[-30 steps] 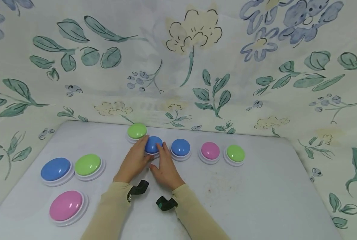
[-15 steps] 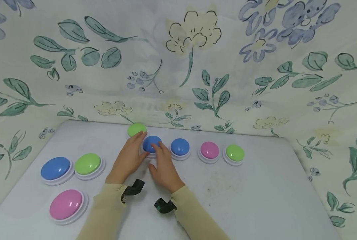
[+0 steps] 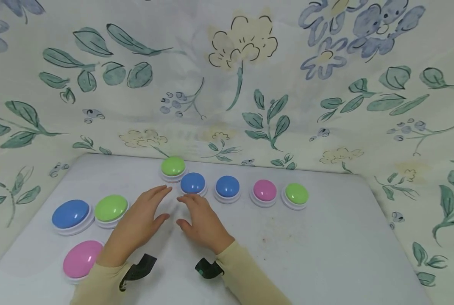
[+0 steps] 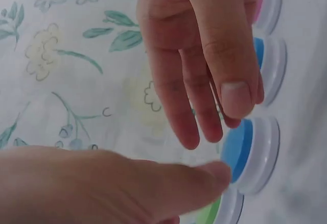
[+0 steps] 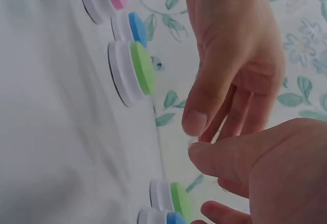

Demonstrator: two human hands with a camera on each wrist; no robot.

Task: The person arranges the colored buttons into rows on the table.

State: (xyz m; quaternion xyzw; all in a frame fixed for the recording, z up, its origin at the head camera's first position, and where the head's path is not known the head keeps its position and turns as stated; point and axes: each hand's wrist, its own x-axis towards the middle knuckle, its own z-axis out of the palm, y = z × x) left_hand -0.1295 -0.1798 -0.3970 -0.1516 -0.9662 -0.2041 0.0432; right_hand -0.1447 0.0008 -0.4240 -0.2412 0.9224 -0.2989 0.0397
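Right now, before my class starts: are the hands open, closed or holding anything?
Left hand: open, fingers relaxed, holding nothing.
Right hand: open, fingers relaxed, holding nothing.

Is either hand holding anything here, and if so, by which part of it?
Nothing is held. The left hand and right hand are both empty; the blue button just beyond the right fingertips sits on the table, ungripped.

Plain beige long fabric sleeve [image 3: 98, 286] on left arm, matching beige fabric sleeve [image 3: 251, 271] on right, both ending at the wrist. Bare left hand [image 3: 137, 220], bare right hand [image 3: 204, 220]. Black elbow-shaped wrist piece [image 3: 140, 269] at left cuff, small shiny bit at its base. Similar black angled wrist piece [image 3: 208, 269] at right cuff, small green mark on its end.
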